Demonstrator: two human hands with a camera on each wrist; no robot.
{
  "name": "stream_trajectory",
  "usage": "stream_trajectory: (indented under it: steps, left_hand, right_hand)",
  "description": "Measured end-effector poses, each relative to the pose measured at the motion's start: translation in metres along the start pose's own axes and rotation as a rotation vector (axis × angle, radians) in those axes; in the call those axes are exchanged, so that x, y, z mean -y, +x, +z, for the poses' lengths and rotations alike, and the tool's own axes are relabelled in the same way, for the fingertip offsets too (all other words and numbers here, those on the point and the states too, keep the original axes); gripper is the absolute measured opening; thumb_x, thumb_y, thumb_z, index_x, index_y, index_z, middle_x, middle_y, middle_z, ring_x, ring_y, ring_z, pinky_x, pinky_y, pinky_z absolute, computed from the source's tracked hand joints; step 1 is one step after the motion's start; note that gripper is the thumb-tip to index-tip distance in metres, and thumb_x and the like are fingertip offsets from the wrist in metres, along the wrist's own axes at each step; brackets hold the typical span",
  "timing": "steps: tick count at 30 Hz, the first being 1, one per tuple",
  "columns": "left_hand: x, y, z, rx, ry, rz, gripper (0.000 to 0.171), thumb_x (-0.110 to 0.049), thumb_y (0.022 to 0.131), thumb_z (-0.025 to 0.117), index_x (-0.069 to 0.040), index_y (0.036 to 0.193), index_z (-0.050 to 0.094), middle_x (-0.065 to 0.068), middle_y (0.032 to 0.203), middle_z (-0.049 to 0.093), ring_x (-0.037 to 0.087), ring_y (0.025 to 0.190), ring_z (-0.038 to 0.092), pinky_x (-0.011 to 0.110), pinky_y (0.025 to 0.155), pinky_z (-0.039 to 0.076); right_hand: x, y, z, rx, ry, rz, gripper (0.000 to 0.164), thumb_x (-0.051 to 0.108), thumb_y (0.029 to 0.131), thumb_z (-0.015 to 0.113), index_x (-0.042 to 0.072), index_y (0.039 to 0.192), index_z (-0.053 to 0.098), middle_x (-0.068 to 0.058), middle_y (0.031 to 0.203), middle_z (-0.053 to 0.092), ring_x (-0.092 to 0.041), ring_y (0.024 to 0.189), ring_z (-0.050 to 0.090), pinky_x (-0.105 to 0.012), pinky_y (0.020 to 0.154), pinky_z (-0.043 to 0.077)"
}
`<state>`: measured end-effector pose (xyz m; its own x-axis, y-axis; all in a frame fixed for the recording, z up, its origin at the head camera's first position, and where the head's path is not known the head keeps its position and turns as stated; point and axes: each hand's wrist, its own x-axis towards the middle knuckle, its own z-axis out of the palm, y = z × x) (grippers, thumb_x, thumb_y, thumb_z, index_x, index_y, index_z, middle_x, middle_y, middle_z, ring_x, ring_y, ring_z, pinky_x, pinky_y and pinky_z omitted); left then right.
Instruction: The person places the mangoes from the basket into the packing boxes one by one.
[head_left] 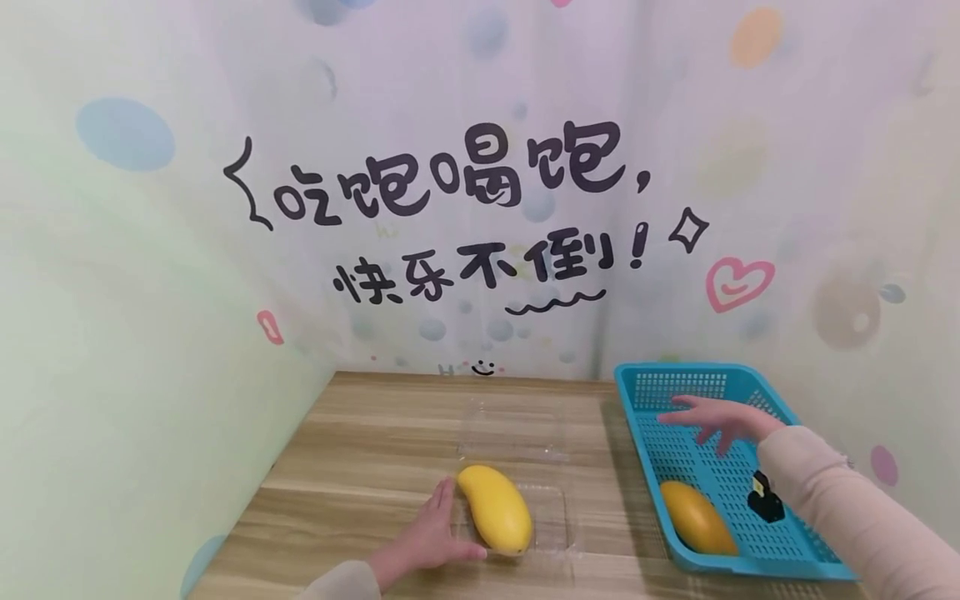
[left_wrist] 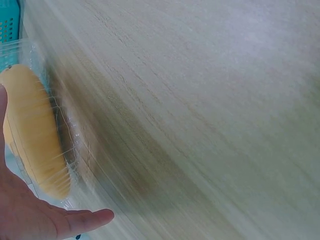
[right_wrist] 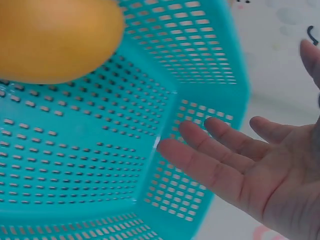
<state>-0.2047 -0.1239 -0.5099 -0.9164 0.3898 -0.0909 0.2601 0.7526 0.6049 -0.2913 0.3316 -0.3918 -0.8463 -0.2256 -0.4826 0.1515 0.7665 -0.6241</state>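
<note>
head view, left hand [head_left: 433,533] beside mango [head_left: 497,510] (yellow), right hand [head_left: 722,419] over basket [head_left: 682,454]

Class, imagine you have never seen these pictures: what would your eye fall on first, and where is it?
Probably the bold black lettering across the pale backdrop. Next might come the bright blue basket on the right, with an orange mango inside and the right hand above it. Nearer the middle, a yellow mango lies in a clear container, the left hand beside it.
</note>
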Motion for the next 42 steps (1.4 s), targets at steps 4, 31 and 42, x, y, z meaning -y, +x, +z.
stream_trajectory:
  steps: [4, 31, 42]
  left_hand:
    - [0.000, 0.000, -0.001, 0.006, 0.000, -0.002, 0.120, -0.059, 0.067, 0.070, 0.012, 0.141, 0.008, 0.035, 0.145, 0.010, 0.050, 0.131, 0.019, 0.060, 0.104, 0.023]
    - [0.002, 0.000, -0.003, 0.027, -0.042, -0.004, 0.120, -0.055, 0.067, 0.072, 0.010, 0.142, 0.004, 0.034, 0.146, 0.008, 0.050, 0.131, 0.017, 0.062, 0.104, 0.022]
    - [0.004, 0.001, -0.001, 0.019, -0.018, -0.001, 0.121, -0.058, 0.067, 0.071, 0.010, 0.142, 0.005, 0.033, 0.146, 0.008, 0.048, 0.132, 0.018, 0.059, 0.105, 0.022]
  right_hand:
    - [-0.010, 0.004, 0.007, 0.030, 0.001, 0.019, 0.093, 0.049, 0.086, 0.056, -0.005, 0.143, 0.005, -0.041, 0.138, 0.016, -0.052, 0.110, 0.045, -0.048, 0.070, 0.054]
    - [-0.021, 0.016, 0.058, 0.235, -0.209, 0.221, 0.072, 0.030, 0.076, 0.072, 0.000, 0.133, 0.039, -0.024, 0.111, 0.053, -0.035, 0.088, 0.059, -0.054, 0.066, 0.054]
    - [-0.024, 0.025, 0.068, 0.282, -0.231, 0.282, 0.065, 0.022, 0.076, 0.073, -0.002, 0.126, 0.040, -0.017, 0.089, 0.055, -0.031, 0.070, 0.065, -0.043, 0.065, 0.057]
